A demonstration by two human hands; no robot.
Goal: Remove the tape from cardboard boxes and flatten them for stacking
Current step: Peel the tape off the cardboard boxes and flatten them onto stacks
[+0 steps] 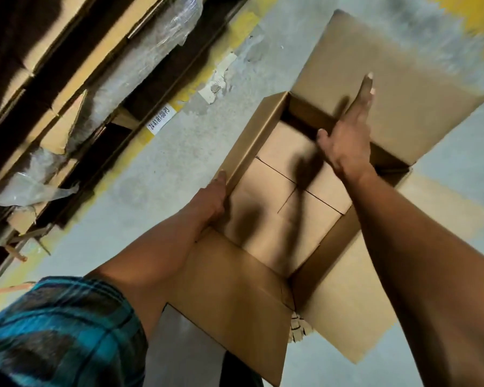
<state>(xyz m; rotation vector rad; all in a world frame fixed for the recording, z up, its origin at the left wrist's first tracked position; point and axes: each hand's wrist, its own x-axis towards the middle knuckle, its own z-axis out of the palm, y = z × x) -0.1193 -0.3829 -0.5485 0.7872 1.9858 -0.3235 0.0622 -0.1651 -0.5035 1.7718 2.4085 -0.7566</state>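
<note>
A brown cardboard box point(277, 196) stands open on the grey floor, its flaps spread outward and its inner bottom flaps meeting at a seam. My left hand point(211, 199) grips the left wall's top edge, thumb along the outside. My right hand point(347, 135) reaches across the opening with fingers stretched flat over the far flap point(403, 88), thumb pointing down over the far wall. I cannot make out any tape on the box. A blue plaid sleeve covers my left upper arm.
Flattened cardboard sheets and crumpled clear plastic wrap point(67, 113) lie stacked along the left. A white label point(161, 119) and yellow painted lines mark the concrete floor. Another flat cardboard piece point(444, 208) lies under the box on the right.
</note>
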